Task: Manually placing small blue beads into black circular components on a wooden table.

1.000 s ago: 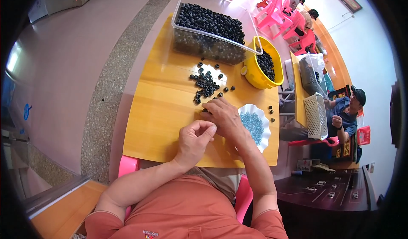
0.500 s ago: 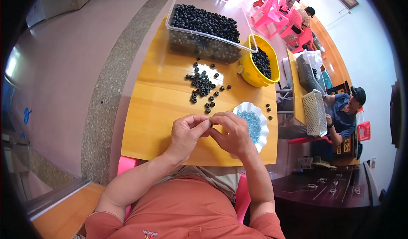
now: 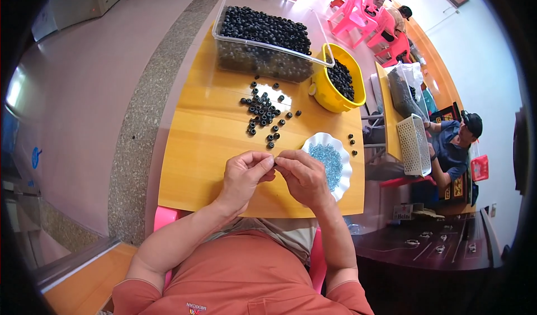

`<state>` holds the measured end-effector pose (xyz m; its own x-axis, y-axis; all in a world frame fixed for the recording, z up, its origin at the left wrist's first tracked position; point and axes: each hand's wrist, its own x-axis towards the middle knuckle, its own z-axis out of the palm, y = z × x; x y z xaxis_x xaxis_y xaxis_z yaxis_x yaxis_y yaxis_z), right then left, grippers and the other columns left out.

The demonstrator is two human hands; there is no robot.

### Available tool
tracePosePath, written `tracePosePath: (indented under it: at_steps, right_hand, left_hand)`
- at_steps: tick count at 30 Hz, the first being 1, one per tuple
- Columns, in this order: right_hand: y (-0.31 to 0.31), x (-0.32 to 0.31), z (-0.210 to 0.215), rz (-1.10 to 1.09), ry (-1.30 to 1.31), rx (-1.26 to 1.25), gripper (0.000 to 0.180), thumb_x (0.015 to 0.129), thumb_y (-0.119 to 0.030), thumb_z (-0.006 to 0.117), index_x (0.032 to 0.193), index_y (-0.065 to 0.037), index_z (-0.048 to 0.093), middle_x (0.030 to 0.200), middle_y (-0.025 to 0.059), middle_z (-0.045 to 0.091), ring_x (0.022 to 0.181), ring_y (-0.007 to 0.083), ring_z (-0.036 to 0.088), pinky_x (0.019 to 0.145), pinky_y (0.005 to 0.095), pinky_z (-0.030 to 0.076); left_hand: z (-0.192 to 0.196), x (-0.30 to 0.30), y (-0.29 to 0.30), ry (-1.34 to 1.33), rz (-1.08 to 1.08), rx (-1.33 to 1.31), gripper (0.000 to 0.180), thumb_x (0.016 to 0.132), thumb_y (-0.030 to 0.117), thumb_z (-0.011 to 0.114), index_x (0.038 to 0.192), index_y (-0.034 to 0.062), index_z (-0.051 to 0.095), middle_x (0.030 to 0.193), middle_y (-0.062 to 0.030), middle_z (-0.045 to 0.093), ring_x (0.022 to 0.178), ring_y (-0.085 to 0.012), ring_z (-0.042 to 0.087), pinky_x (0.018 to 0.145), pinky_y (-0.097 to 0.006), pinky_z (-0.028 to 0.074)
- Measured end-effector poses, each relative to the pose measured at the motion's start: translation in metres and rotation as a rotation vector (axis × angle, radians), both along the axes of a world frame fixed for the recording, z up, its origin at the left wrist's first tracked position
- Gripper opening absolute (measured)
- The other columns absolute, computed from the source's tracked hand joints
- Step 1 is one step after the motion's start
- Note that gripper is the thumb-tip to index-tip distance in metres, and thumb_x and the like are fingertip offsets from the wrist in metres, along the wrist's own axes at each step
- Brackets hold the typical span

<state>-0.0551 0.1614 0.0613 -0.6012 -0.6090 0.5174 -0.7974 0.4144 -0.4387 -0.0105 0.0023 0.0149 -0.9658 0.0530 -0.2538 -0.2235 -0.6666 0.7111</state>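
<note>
A: Where is the small dark piece [image 3: 274, 163]?
B: Centre of frame, mostly hidden, clamped between fingertips of the left hand [image 3: 240, 178] and right hand [image 3: 305, 176].
A: Best handling?
B: Probably light, opposed pinches, wrists steady, over the table [image 3: 193, 167].

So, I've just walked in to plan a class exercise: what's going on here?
Someone at a wood-toned table has both hands together. The right hand pinches what looks like a small dark piece, mostly hidden, and the left hand, also pinched, meets it there. Loose black pieces lie scattered beyond the hands; more are in a clear tub and a yellow bucket farther back. A scalloped white dish of pale blue bits sits beside the right hand.
</note>
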Motion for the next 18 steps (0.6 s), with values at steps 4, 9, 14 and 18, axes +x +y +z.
tracePosePath:
  at_steps: [4,9,14,18]
  right_hand:
    - [0.002,0.003,-0.005,-0.045,0.007,-0.008,0.021,0.076,0.006,0.07,0.095,-0.001,0.065,0.088,0.0118,0.066,0.075,0.028,0.067,0.062,0.0343,0.054]
    - [-0.001,0.009,-0.008,-0.086,0.024,-0.063,0.02,0.075,0.007,0.071,0.092,-0.002,0.065,0.085,0.0112,0.067,0.07,0.0256,0.066,0.059,0.032,0.053]
    - [0.003,0.01,-0.013,-0.093,-0.083,-0.165,0.021,0.073,0.009,0.071,0.089,-0.003,0.066,0.082,0.0096,0.067,0.067,0.0207,0.065,0.058,0.0281,0.051]
    - [0.005,0.007,-0.013,-0.062,-0.203,-0.199,0.02,0.072,0.01,0.071,0.088,-0.002,0.066,0.081,0.009,0.067,0.067,0.0177,0.065,0.058,0.0259,0.049]
  left_hand:
    - [0.0,0.0,0.001,0.004,0.011,-0.015,0.015,0.092,0.014,0.067,0.099,0.0014,0.067,0.087,-0.005,0.068,0.074,-0.0111,0.065,0.072,-0.025,0.056]
    - [0.001,0.002,0.003,0.01,0.023,-0.063,0.016,0.091,0.013,0.067,0.1,-0.0002,0.066,0.088,-0.0059,0.068,0.075,-0.0118,0.065,0.073,-0.025,0.056]
    - [0.001,0.003,0.004,0.025,0.02,-0.087,0.016,0.091,0.013,0.067,0.1,-0.0009,0.066,0.089,-0.0067,0.068,0.075,-0.0123,0.066,0.073,-0.025,0.056]
    - [-0.002,0.002,0.004,0.021,0.009,-0.093,0.016,0.091,0.013,0.067,0.1,-0.001,0.066,0.088,-0.0073,0.069,0.075,-0.0125,0.066,0.072,-0.025,0.056]
